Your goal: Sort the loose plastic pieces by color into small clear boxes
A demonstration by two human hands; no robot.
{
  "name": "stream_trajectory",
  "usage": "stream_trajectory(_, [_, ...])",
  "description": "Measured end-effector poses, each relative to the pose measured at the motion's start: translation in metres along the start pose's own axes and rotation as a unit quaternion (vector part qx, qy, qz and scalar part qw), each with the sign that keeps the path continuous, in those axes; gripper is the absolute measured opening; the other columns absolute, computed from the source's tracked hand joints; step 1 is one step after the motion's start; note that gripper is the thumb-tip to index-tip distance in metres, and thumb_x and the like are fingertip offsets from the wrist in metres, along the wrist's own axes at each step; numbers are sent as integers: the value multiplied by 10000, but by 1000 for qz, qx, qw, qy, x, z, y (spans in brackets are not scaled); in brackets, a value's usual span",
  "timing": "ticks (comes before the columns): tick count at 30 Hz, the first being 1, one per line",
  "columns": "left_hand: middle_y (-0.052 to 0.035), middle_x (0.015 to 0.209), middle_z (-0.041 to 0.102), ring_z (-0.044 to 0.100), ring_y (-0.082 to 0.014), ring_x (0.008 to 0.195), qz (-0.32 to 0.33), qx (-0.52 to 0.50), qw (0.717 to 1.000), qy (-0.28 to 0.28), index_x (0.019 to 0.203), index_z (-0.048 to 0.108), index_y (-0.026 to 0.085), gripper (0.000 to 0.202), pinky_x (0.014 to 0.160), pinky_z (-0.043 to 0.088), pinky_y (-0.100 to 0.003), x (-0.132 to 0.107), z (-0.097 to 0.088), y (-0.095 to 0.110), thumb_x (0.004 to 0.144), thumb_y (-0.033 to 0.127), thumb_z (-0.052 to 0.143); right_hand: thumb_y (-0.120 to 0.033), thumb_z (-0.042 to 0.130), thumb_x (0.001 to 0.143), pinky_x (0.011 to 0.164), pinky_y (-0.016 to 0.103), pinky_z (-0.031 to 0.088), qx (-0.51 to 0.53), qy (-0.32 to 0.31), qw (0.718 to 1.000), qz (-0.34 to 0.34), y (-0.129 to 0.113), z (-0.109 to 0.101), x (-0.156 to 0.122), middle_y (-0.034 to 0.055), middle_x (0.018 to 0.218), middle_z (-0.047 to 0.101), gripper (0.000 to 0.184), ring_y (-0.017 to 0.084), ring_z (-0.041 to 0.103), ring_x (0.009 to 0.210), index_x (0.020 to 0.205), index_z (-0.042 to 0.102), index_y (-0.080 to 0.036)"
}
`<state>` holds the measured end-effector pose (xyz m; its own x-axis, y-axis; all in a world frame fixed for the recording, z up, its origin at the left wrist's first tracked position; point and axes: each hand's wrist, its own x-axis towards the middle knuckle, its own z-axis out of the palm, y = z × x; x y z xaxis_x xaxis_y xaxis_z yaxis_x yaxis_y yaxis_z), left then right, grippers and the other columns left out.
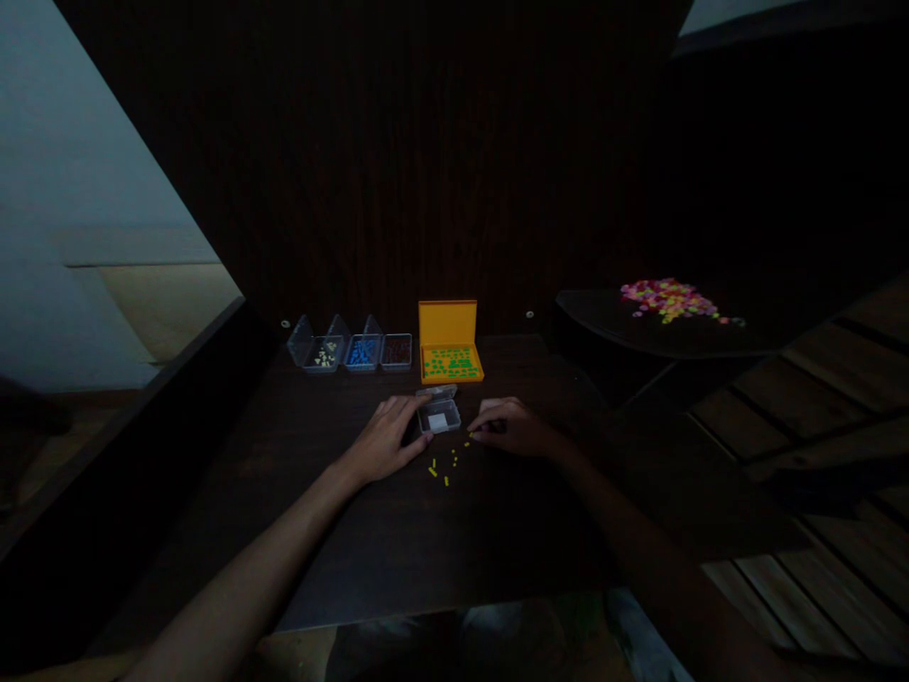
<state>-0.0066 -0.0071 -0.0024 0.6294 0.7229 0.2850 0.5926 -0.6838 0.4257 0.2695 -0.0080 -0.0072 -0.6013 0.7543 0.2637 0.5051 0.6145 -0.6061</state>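
In the dim head view, a small clear plastic box (pixel 452 417) with its lid raised stands on the dark table, a white slip on its floor. My left hand (pixel 387 438) grips this box from the left, thumb at the near corner and fingers by the lid. To its right, my right hand (pixel 512 426) is closed in a pinch, with a tiny yellow piece (pixel 471 434) at the fingertips. Several more yellow pieces (pixel 433 471) lie loose on the table in front of the box, some short rods, some smaller bits.
Behind stands an open orange case (pixel 447 311) with green pieces. Left of it are clear boxes of dark red (pixel 396 350), blue (pixel 363 351) and cream pieces (pixel 326 355). A multicoloured pile (pixel 671 299) lies on a shelf (pixel 603 317) at right. A dark panel (pixel 398 170) rises behind.
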Motion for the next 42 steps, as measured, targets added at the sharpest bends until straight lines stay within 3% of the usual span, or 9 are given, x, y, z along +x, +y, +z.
stream_trajectory(13, [-107,1319,550,491,-276,1204,-10,-26,999,14,1387,389,221,550,1011,394,-460,0,1,-1,881,375,541,-199,601,808,551,209,381,7,33,999,-8,-11,7,4,4,648,609,129,91,500,549,736,703,-165])
stream_trajectory(21, [-105,1303,551,495,-274,1181,1,-21,1000,7,1369,408,221,539,1013,385,-463,2,2,1,875,378,554,-226,609,789,511,205,335,12,159,984,78,-17,30,23,-19,565,565,143,79,429,497,727,715,-152])
stream_trajectory(30, [-108,1256,569,507,-265,1158,27,-8,1000,-3,1348,431,207,520,983,406,-435,4,5,7,875,384,554,-223,635,760,494,211,298,-21,149,975,162,-20,35,30,-49,445,468,157,70,378,434,724,776,-163])
stream_trajectory(42, [-119,1261,568,509,-266,1156,19,-4,1000,-10,1337,438,192,510,990,402,-439,5,5,9,885,404,535,-218,631,744,587,238,359,-72,125,969,198,-24,32,29,-18,532,601,171,96,479,482,798,790,-189])
